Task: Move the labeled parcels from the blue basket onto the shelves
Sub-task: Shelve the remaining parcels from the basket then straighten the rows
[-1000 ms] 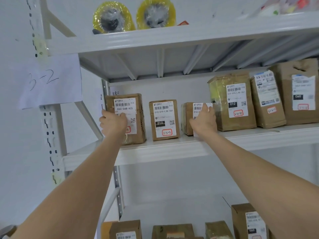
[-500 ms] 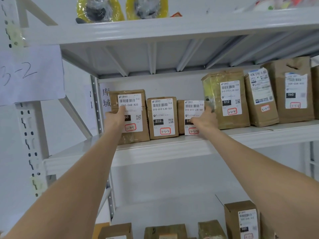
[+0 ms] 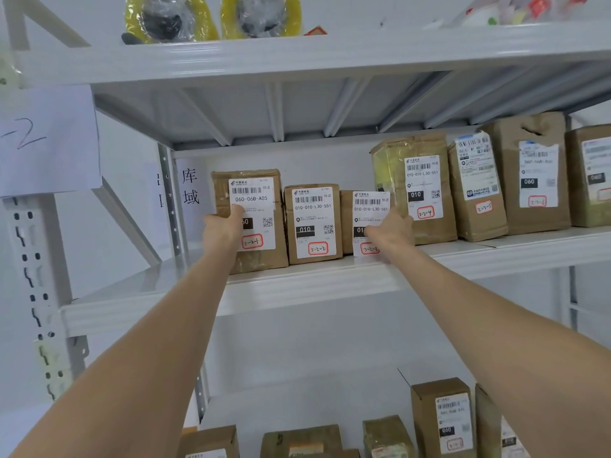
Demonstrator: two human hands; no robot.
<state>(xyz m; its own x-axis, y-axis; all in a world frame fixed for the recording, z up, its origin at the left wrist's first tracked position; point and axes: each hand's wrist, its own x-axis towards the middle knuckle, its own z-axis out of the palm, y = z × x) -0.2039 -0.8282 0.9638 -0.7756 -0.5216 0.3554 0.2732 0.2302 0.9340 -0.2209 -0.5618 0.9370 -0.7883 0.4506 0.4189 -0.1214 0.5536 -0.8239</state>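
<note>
While left hand (image 3: pixel 224 230) grips the end parcel (image 3: pixel 264 206) and right hand (image 3: pixel 392 230) pinches the small parcel (image 3: pixel 369 208), squeeze inward evenly, keeping the middle parcel (image 3: pixel 312 223) upright.

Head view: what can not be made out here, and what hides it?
Blue basket: outside the head view.
Left hand on the first parcel: its own back hides the fingers, so the grip is unclear.
Right hand on the third parcel: same, and it covers part of the label.
Paper sign: cut by the left edge.
Lower parcels: cut by the bottom edge.
</note>
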